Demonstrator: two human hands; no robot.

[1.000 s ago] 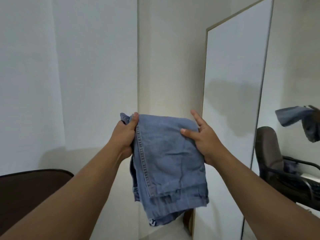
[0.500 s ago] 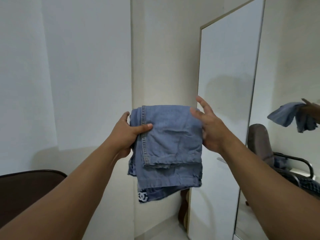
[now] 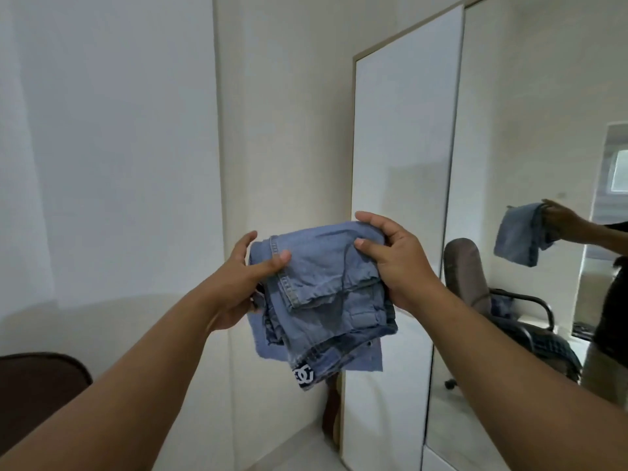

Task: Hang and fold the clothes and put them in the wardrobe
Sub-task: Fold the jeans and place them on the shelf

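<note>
Arms reach out level ahead of me, holding the folded jeans point(image 3: 323, 297) in mid-air in front of the white wardrobe door point(image 3: 401, 198). My left hand point(image 3: 238, 283) pinches the seamed left edge, thumb on top; my right hand point(image 3: 397, 263) grips the top right corner, fingers curled round it. Since half a second ago the right hand went from flat to clutching, and the bundle is more crumpled. Layers underneath are hidden; the dark label's point(image 3: 303, 375) lettering is unreadable.

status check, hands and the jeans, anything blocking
Left hand and right hand both grip the folded jeans, held up in the air. White wardrobe door ahead. Nothing in the way.
</note>
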